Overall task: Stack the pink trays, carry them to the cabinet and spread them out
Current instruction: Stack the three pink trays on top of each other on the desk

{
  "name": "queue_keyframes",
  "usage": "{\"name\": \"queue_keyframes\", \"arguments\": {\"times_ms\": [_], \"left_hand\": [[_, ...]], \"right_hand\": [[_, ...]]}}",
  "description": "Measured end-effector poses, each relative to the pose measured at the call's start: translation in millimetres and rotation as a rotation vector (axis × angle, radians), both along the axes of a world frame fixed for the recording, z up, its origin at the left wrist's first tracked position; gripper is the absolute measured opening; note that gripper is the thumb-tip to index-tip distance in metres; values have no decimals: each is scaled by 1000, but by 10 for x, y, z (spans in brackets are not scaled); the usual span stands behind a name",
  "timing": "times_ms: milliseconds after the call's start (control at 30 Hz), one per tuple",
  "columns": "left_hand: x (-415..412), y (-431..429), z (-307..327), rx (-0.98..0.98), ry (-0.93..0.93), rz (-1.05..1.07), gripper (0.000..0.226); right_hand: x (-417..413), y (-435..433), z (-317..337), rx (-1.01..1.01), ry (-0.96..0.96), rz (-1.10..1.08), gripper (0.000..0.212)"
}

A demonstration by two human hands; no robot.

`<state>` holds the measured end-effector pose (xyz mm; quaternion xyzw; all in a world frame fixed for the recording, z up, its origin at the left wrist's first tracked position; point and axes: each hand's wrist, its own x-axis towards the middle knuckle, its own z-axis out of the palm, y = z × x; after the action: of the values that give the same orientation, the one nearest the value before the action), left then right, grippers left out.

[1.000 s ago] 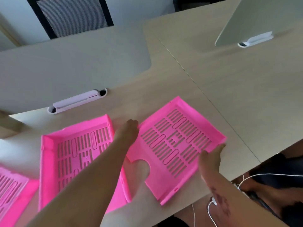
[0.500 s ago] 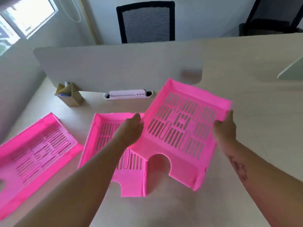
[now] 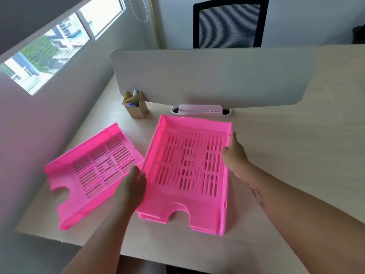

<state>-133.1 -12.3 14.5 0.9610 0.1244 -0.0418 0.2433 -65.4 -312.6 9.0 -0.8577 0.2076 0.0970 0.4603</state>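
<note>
Two pink trays sat nested as a stack (image 3: 187,169) on the pale wooden table (image 3: 286,155), the lower one visible only as an edge peeking out along the front and right side. The person's left hand (image 3: 134,180) gripped the stack's left wall, fingertips hidden behind the rim. The right hand (image 3: 234,155) rested against the right wall with the thumb raised and the fingers loosely spread; whether it clasped the wall could not be made out. A third pink tray (image 3: 94,171) lay separately just to the left, angled, its near corner close to the table's edge. Behind the trays stood a grey divider panel (image 3: 207,76), a white cable port (image 3: 200,110) at its foot, and a cardboard pen holder (image 3: 136,105), its contents blurred. A mesh-backed chair (image 3: 229,22) was cut off by the panel.
</note>
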Motion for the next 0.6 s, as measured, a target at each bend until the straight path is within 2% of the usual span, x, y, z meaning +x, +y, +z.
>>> {"name": "queue_keyframes", "arguments": {"times_ms": [233, 600], "left_hand": [[45, -96, -153, -247, 5, 9, 12], [-14, -26, -407, -329, -29, 14, 21]], "right_hand": [[78, 115, -81, -37, 33, -80, 74], [-396, 270, -179, -22, 68, -149, 67]]}}
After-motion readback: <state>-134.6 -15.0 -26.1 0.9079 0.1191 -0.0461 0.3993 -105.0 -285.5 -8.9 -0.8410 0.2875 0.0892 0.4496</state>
